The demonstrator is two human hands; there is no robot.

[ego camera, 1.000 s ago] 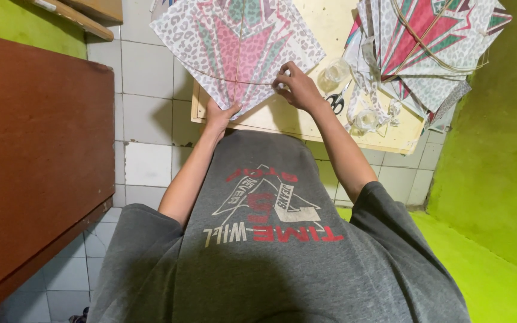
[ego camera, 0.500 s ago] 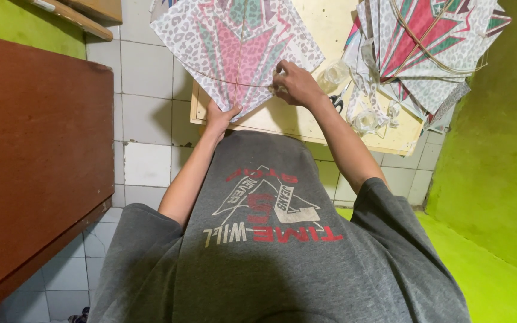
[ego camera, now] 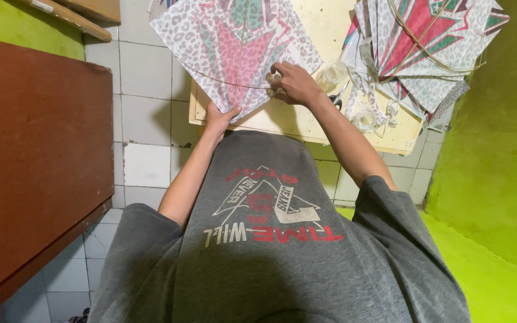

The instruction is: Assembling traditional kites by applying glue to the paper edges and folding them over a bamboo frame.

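1. My left hand (ego camera: pixel 219 118) pinches the lower tip of the patterned paper kite (ego camera: pixel 234 51), grip closed on it.
2. My right hand (ego camera: pixel 294 82) presses its right edge, fingers curled, on the pale desk (ego camera: pixel 306 119).
3. The kite lies flat just ahead of both hands.

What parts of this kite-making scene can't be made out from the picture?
Head view only:
- Top of the kite: cut off by the upper edge.
- Left hand: its fingers curl under the kite's lower tip, so they are hidden.
- Scissors: mostly covered by the right hand and paper scraps.
- Stack of kites: cut off at the top; how many cannot be counted.
- The person's lap and legs: hidden by the grey shirt.
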